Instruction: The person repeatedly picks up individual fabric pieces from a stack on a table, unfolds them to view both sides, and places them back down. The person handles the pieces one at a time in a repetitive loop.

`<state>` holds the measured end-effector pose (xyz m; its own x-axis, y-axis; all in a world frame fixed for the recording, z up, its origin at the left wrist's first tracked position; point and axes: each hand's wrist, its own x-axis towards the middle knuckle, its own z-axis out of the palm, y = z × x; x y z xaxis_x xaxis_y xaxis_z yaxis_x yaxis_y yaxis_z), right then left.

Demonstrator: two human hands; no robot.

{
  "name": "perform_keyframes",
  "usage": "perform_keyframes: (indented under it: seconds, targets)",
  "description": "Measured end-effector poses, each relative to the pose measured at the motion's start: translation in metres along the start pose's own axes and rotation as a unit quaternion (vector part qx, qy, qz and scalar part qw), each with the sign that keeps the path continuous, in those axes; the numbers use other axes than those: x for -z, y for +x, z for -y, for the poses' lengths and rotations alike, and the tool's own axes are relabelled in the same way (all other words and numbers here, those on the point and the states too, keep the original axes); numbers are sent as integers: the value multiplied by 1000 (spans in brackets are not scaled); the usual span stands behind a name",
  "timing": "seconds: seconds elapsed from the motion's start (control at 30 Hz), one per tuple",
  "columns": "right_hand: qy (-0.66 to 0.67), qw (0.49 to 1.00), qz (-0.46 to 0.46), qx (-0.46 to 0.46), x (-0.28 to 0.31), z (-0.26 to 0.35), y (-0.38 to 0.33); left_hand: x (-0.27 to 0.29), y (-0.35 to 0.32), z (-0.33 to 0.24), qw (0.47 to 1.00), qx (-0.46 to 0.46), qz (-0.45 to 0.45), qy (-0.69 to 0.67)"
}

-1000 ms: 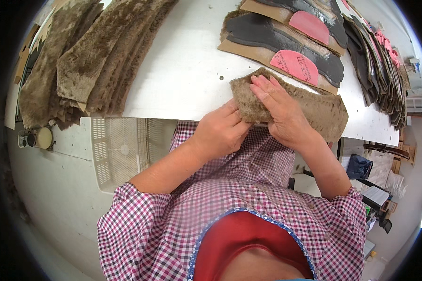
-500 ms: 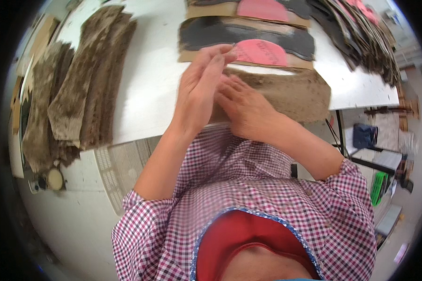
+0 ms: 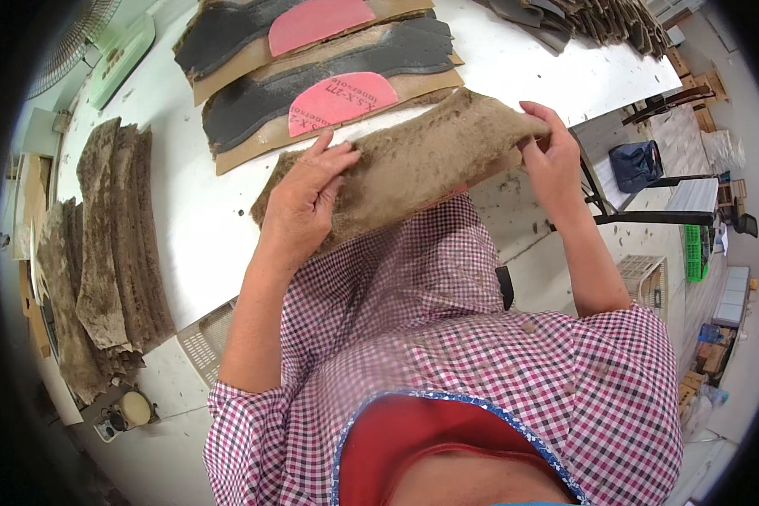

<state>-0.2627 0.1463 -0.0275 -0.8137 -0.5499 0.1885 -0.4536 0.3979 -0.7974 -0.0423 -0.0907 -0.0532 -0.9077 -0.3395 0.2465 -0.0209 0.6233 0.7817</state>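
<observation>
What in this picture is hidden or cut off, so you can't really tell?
Head view:
- Underside of the fuzzy brown piece: turned away.
- Left hand palm and right hand fingertips: hidden behind that piece.
- Dark insoles with pink heel patches: the top one is cut off by the upper edge.
- Stack of brown pieces: lower layers covered by upper ones.

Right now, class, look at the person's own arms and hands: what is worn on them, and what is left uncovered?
Both forearms are bare. The left hand and right hand wear no gloves, and no rings or watch show. Short sleeves of a pink, white and dark checked shirt end above the elbows. A red apron with blue trim lies over the chest.
</observation>
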Motion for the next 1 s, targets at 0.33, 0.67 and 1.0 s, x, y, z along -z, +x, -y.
perform_keyframes:
  seconds: [0.33, 0.67, 1.0]
  targets:
    - [158, 970, 130, -132, -10, 0, 42, -3, 5, -20, 934, -52, 161, 315]
    - [-208, 955, -38, 208, -22, -34, 44, -2, 6, -31, 911, -91, 185, 356]
    - [-200, 968, 9, 150, -22, -41, 54, -45, 48, -49, 918, -167, 229, 278]
